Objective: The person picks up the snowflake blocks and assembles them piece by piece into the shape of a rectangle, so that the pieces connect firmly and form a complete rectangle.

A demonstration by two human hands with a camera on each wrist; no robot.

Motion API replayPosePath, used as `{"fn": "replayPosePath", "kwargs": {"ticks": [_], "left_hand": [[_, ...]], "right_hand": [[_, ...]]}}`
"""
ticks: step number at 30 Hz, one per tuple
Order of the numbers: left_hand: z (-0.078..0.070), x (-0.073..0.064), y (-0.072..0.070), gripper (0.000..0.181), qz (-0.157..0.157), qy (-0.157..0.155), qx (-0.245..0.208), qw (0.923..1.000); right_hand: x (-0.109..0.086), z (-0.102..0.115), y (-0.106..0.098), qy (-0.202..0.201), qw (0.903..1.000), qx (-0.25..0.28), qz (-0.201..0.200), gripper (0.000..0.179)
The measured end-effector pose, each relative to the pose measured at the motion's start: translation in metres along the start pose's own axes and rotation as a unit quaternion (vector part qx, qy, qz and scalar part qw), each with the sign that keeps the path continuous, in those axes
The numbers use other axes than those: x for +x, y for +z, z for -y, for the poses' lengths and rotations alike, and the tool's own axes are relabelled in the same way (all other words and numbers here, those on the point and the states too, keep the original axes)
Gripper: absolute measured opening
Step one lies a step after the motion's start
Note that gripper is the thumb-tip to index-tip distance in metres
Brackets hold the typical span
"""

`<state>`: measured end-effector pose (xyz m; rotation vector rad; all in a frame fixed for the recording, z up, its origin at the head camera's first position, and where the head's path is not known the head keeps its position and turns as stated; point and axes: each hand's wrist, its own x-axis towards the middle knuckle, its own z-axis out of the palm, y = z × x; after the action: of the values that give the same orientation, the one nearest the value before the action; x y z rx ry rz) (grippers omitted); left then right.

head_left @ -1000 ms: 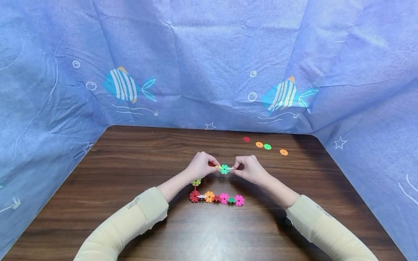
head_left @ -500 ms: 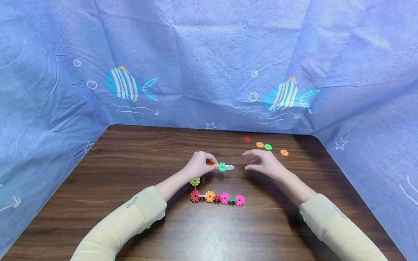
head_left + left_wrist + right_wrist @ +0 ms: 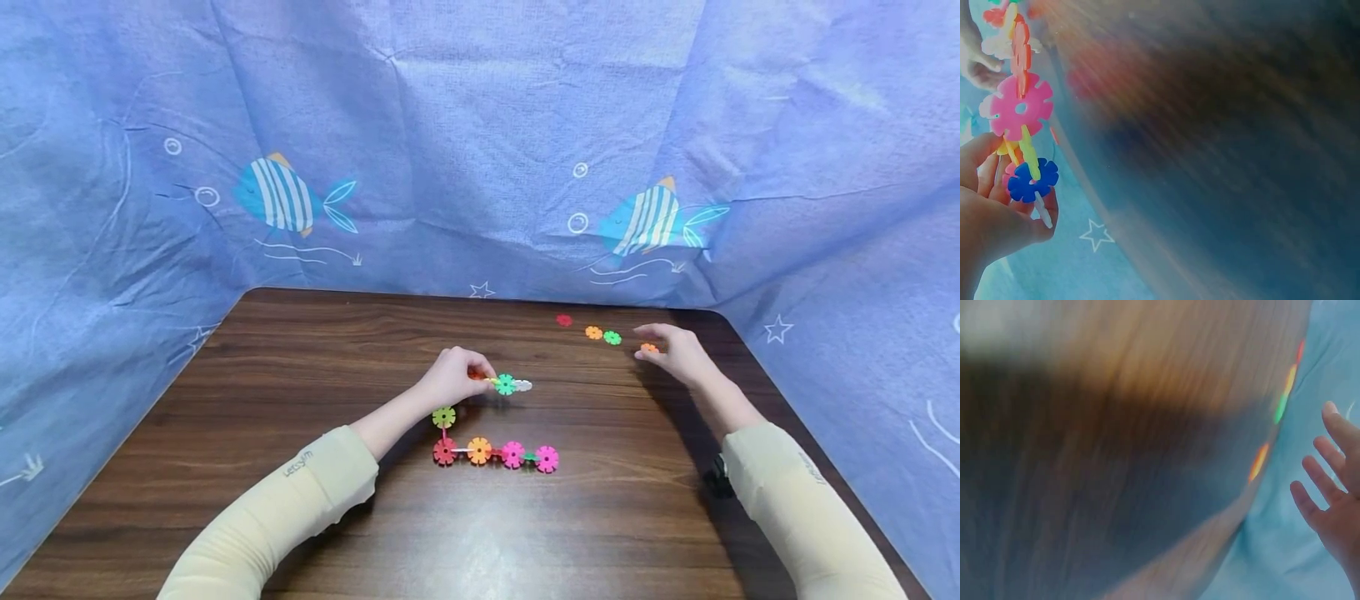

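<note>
My left hand (image 3: 450, 379) grips a chain of interlocking plastic snowflake discs just above the table's middle. At the chain's right end, a green disc (image 3: 506, 384) and a white disc (image 3: 523, 386) stick out past the fingertips. In the left wrist view, a pink disc (image 3: 1025, 106) and a blue disc (image 3: 1033, 181) of the chain stand at the fingers. A yellow-green disc (image 3: 444, 417) and a red disc (image 3: 445, 451) belong to the part running toward the front. At the far right, my right hand (image 3: 678, 354) is spread around an orange disc (image 3: 649, 348), its fingers apart.
Left of the right hand lie a loose green disc (image 3: 612, 337), a second orange disc (image 3: 593, 332) and a loose red disc (image 3: 564, 320). In front, the linked row ends in a pink disc (image 3: 547, 459). A blue fish-print cloth (image 3: 465, 167) hangs behind the wooden table (image 3: 337, 333).
My right hand has let go of the white disc and moved right and back to the loose orange disc. The left hand keeps hold of the chain, shifting slightly left.
</note>
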<state>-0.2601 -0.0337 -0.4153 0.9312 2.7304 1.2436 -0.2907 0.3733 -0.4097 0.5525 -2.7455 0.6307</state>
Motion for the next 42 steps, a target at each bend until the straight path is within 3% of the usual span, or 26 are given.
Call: {"fn": "replayPosePath", "kwargs": {"ticks": [4,7,11,20,29,36,42], "left_hand": [[0.000,0.000,-0.002,0.004,0.008,-0.002,0.005,1.0000],[0.001,0.000,-0.003,0.004,0.010,-0.003,0.009,0.9999],[0.001,0.000,-0.004,0.005,0.012,-0.006,0.007,0.9999],[0.003,-0.003,-0.007,0.006,0.007,-0.017,-0.014,0.9997],[0.005,-0.003,-0.010,0.016,0.014,-0.013,-0.026,0.9995],[0.005,-0.005,-0.012,0.021,0.024,-0.006,-0.028,0.9993],[0.005,-0.004,-0.010,0.021,0.020,0.002,-0.017,0.9997]], "right_hand": [[-0.002,-0.020,-0.002,0.048,0.9984,-0.006,0.029,0.039],[-0.002,-0.028,0.001,0.062,0.9966,-0.028,0.046,0.038],[-0.002,-0.034,0.007,0.054,0.9960,-0.055,0.044,0.032],[0.003,-0.030,0.009,0.038,0.9987,-0.028,0.018,0.028],[0.011,0.008,0.009,0.063,0.9969,0.047,-0.001,0.016],[0.016,0.055,0.013,0.032,0.9940,0.093,-0.047,0.015],[0.019,0.092,0.017,0.038,0.9842,0.170,-0.030,0.018]]}}
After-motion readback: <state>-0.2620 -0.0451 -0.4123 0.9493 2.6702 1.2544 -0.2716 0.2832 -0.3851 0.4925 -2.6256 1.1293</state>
